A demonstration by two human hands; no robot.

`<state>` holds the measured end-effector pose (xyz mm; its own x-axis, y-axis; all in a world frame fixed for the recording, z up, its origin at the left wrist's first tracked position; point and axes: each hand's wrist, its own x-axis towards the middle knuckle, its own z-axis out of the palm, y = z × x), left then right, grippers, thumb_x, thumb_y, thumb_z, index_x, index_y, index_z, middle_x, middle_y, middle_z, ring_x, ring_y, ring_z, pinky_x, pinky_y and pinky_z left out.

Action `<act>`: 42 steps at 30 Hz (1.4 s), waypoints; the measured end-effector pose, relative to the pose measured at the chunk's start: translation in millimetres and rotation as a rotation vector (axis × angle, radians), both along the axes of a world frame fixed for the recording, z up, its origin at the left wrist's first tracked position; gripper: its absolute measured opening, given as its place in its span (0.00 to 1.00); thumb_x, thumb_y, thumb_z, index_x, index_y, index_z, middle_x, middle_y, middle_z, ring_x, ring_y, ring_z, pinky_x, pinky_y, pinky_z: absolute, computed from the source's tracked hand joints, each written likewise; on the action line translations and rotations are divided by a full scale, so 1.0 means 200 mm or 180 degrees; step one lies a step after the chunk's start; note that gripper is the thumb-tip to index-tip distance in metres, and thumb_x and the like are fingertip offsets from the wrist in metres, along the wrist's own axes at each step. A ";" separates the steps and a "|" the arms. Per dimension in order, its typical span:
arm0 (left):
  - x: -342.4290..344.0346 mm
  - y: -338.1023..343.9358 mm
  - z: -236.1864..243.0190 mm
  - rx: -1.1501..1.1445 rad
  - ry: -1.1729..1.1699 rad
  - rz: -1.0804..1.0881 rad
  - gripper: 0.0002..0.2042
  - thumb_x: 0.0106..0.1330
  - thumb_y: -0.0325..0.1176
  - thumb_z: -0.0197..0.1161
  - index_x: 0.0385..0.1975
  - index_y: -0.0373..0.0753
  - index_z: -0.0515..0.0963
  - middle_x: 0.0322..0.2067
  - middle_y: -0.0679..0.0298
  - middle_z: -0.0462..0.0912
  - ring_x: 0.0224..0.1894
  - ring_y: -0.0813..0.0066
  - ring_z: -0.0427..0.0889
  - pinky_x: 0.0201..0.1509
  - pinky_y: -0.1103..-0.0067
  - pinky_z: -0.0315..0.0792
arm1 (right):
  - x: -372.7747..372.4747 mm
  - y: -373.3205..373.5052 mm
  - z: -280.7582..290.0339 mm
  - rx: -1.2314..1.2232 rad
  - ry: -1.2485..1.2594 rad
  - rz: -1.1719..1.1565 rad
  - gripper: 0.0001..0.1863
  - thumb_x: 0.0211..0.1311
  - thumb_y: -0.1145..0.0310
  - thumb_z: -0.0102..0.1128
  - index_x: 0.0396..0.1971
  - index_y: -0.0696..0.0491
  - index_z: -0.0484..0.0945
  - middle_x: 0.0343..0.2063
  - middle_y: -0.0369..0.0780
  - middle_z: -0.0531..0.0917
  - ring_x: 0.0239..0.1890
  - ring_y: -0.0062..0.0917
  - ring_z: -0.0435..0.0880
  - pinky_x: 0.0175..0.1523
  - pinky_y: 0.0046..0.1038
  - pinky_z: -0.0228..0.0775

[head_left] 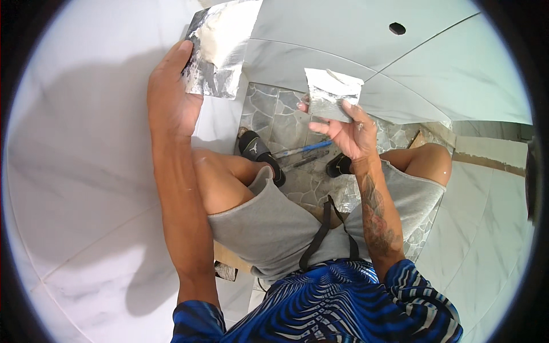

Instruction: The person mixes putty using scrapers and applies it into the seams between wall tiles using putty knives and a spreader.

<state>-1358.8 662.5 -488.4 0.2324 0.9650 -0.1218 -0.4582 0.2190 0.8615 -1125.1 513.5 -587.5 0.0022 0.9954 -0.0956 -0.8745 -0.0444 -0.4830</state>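
Observation:
My left hand (169, 97) is raised beside the wall, closed on the edge of a flat rectangular metal plate (224, 84). Thick white paste (217, 41) is smeared over much of the plate's face. In front of my knees my right hand (359, 136) grips a smaller flat scraper (330, 106), thumb on its face and fingers behind it. White paste covers the scraper's far edge. The two tools are apart, the scraper lower and to the right of the plate. White specks dot my right fingers.
Pale marbled wall tiles (80, 154) stand close on my left and ahead; the far ones have a round dark hole (397, 28). A blue-handled tool (309, 148) lies on the stone-patterned floor (289, 123) between my sandaled feet. A tiled ledge (486, 154) is at right.

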 end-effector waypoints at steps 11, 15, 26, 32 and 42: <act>0.01 0.00 -0.01 -0.0056 -0.0070 0.0079 0.16 0.71 0.29 0.50 0.51 0.22 0.71 0.45 0.54 0.79 0.46 0.70 0.80 0.52 0.74 0.75 | 0.08 0.03 0.11 0.0435 -0.0191 -0.0047 0.40 0.56 0.66 0.54 0.65 0.68 0.50 0.60 0.65 0.62 0.63 0.60 0.63 0.66 0.52 0.60; -0.01 0.01 -0.01 -0.0072 -0.0043 0.0064 0.16 0.70 0.29 0.53 0.51 0.23 0.71 0.46 0.54 0.79 0.47 0.67 0.80 0.51 0.73 0.76 | 0.18 0.00 0.19 0.0676 -0.0132 0.0022 0.43 0.56 0.60 0.53 0.66 0.67 0.49 0.62 0.65 0.59 0.65 0.60 0.59 0.69 0.52 0.55; 0.05 -0.04 0.03 -0.0057 -0.0005 0.0133 0.15 0.69 0.29 0.56 0.50 0.24 0.71 0.47 0.53 0.78 0.47 0.66 0.80 0.49 0.72 0.77 | 0.27 -0.10 0.11 0.0895 -0.0403 0.0070 0.42 0.59 0.60 0.57 0.68 0.64 0.49 0.64 0.61 0.58 0.66 0.61 0.57 0.69 0.55 0.52; 0.01 0.00 0.00 -0.0059 0.0033 0.0175 0.14 0.70 0.29 0.54 0.49 0.24 0.71 0.46 0.54 0.78 0.46 0.67 0.80 0.49 0.73 0.77 | 0.23 -0.07 0.04 0.0701 -0.0634 -0.0139 0.42 0.60 0.55 0.62 0.64 0.67 0.54 0.60 0.59 0.65 0.63 0.56 0.64 0.66 0.51 0.61; 0.02 -0.01 0.00 -0.0092 -0.0095 0.0050 0.15 0.70 0.29 0.54 0.50 0.23 0.70 0.47 0.53 0.77 0.48 0.66 0.79 0.50 0.72 0.76 | -0.21 0.15 -0.28 -0.1218 -0.4146 -0.1127 0.34 0.49 0.56 0.75 0.45 0.67 0.70 0.40 0.48 0.81 0.42 0.28 0.83 0.49 0.27 0.76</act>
<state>-1355.7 661.5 -487.9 0.2211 0.9647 -0.1428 -0.4872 0.2361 0.8408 -1166.8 543.7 -643.8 0.5401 0.8365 -0.0923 0.1937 -0.2303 -0.9537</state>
